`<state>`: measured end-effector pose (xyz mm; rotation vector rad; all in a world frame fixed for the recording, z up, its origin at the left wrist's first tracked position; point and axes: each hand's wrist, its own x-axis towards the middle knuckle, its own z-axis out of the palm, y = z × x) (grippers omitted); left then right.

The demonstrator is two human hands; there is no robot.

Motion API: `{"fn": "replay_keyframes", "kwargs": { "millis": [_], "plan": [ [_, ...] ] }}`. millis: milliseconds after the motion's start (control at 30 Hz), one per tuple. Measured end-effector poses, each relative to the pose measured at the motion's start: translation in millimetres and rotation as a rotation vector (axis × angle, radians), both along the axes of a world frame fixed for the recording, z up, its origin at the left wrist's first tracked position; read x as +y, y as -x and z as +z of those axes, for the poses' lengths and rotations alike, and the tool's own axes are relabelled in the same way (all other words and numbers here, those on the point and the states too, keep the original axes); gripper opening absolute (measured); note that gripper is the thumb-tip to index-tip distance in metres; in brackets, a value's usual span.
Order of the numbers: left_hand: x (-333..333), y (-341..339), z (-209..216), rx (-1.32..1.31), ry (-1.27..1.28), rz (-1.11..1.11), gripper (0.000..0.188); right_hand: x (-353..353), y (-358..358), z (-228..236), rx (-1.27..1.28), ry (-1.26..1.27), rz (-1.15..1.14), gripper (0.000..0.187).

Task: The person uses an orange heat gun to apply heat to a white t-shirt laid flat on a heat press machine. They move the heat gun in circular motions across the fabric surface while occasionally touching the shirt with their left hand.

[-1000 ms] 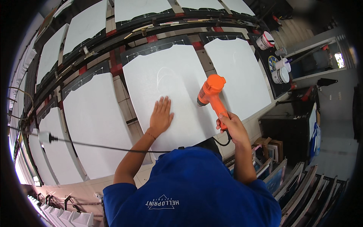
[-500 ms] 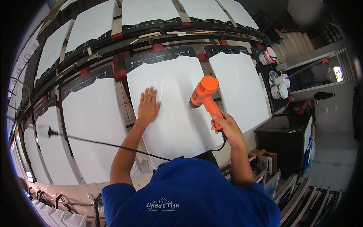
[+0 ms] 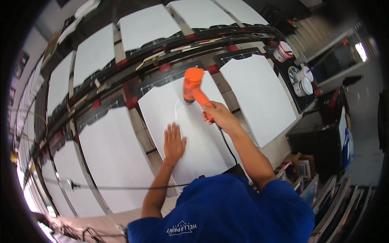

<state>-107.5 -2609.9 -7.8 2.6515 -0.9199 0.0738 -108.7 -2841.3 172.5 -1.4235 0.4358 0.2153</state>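
Observation:
An orange heat gun (image 3: 194, 81) is held by its handle in my right hand (image 3: 221, 116), fingers wrapped round it. Its dark nozzle points down over the far part of a white fabric panel (image 3: 202, 141), apart from the surface as far as I can see. My left hand (image 3: 174, 143) lies flat on the same panel, fingers stretched toward the far edge. A faint curved line shows on the fabric between hand and nozzle. Under the panel's far end a dark board (image 3: 162, 77) sticks out. The gun's black cord (image 3: 229, 148) hangs down from the handle toward my body.
More white panels on dark boards stand left (image 3: 111, 150) and right (image 3: 259, 97). A dark rail with sticks and tools runs behind them. White tubs (image 3: 303, 87) stand on a black surface at right. A cable (image 3: 121, 188) stretches across the left side.
The heat gun in my right hand has moved left and farther over the panel. My left hand has slid nearer my body along the fabric. The whole view has shifted and tilted.

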Motion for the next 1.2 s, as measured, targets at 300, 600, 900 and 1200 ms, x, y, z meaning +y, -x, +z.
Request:
{"fn": "replay_keyframes", "kwargs": {
  "millis": [300, 600, 900, 1200],
  "plan": [
    [-4.5, 110.3, 13.4, 0.138, -0.131, -0.126, 0.067, 11.5, 5.8, -17.0, -0.109, 0.020, 0.160, 0.032],
    [55.6, 183.8, 24.2, 0.273, -0.008, -0.008, 0.061, -69.9, 115.7, -20.7, -0.098, -0.207, 0.118, 0.032],
    [-83.3, 222.3, 71.0, 0.827, 0.522, 0.133, 0.049, -248.0, 223.3, -44.5, -0.074, -0.370, -0.009, 0.040],
    [-232.3, 231.7, 95.8, 0.811, 0.533, 0.351, 0.050, -429.7, 235.1, -21.0, -0.013, -0.308, 0.108, 0.037]
  ]
}}
